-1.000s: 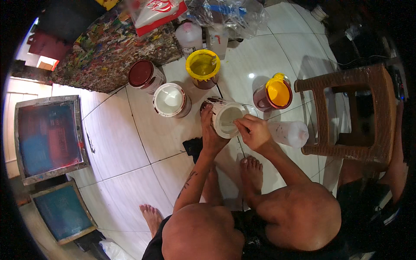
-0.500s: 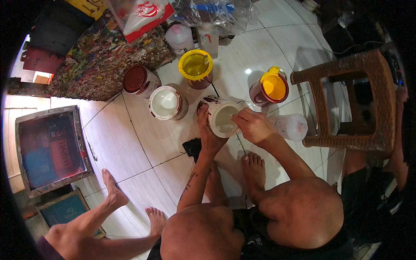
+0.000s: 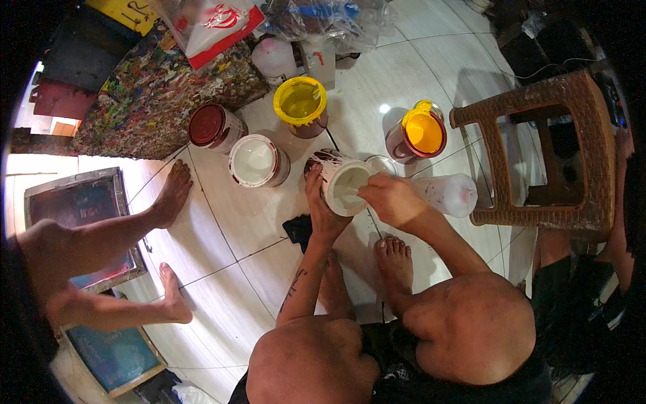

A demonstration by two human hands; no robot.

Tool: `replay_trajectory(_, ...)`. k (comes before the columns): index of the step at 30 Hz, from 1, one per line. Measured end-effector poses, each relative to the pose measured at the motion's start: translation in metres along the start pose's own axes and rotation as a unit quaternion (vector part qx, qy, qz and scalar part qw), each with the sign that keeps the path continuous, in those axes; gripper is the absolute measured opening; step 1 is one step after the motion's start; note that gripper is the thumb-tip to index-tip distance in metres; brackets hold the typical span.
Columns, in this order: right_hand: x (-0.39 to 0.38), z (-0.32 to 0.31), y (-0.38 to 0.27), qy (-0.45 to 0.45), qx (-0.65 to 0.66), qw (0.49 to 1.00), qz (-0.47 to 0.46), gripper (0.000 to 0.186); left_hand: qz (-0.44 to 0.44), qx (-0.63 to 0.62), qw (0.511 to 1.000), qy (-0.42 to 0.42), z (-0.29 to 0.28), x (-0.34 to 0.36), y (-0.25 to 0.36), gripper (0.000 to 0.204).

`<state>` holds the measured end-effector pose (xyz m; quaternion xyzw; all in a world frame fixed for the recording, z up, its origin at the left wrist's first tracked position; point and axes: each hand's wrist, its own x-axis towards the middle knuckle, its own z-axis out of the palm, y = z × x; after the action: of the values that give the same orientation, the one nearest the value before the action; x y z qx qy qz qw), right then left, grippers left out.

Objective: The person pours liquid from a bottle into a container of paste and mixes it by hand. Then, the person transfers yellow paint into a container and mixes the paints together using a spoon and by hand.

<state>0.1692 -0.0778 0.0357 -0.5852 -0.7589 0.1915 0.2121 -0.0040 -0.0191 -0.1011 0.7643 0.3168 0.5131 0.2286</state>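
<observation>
My left hand [image 3: 324, 215] is wrapped round the side of a white tub [image 3: 327, 161] with dark drips on its wall, tilted so its mouth faces me. Pale residue coats the inside. At the tub's right rim my right hand [image 3: 397, 202] has its fingers pinched together; what they hold is hidden. Beyond the tub stand an open can of white paint [image 3: 281, 172], a tub with a yellow-smeared rim [image 3: 301, 126] and a maroon-topped can [image 3: 208, 126]. Farther right is a can of bright yellow paint [image 3: 424, 133]. A translucent bottle [image 3: 445, 195] lies beside my right wrist.
A brown stool [image 3: 484, 215] lies on its side at right. On the left are another person's legs [image 3: 114, 244], a framed screen [image 3: 74, 195] and a teal one [image 3: 116, 353]. Plastic bags [image 3: 219, 30] and a paint-crusted block [image 3: 161, 101] stand at the back. A black cloth [image 3: 297, 230] lies near my left forearm.
The other person's legs have shifted on the left; one foot now rests farther forward, and a leg covers part of the framed screen. My hands and the tub have barely moved.
</observation>
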Motion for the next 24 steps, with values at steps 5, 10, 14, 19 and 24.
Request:
replay_trajectory(5,0.002,-0.042,-0.022,-0.042,-0.027,0.998,0.044,0.015,0.018,0.018,1.0,0.014,-0.003,0.0,0.003,0.108)
replay_trajectory(10,0.0,-0.011,-0.007,-0.06,-0.021,0.997,-0.051,0.019,-0.003,0.014,1.0,-0.015,0.0,-0.007,-0.004,0.116)
replay_trajectory(14,-0.001,-0.023,-0.01,0.0,-0.022,0.998,-0.061,0.02,-0.013,0.057,0.998,-0.029,-0.005,-0.009,-0.002,0.115)
replay_trajectory(19,0.005,-0.024,-0.007,-0.088,0.013,0.994,-0.059,0.021,-0.016,0.008,1.0,-0.01,-0.004,-0.01,-0.002,0.113)
replay_trajectory(24,0.006,-0.042,-0.008,-0.109,0.042,0.992,-0.041,0.015,-0.036,0.033,0.999,-0.008,-0.005,-0.014,-0.008,0.117)
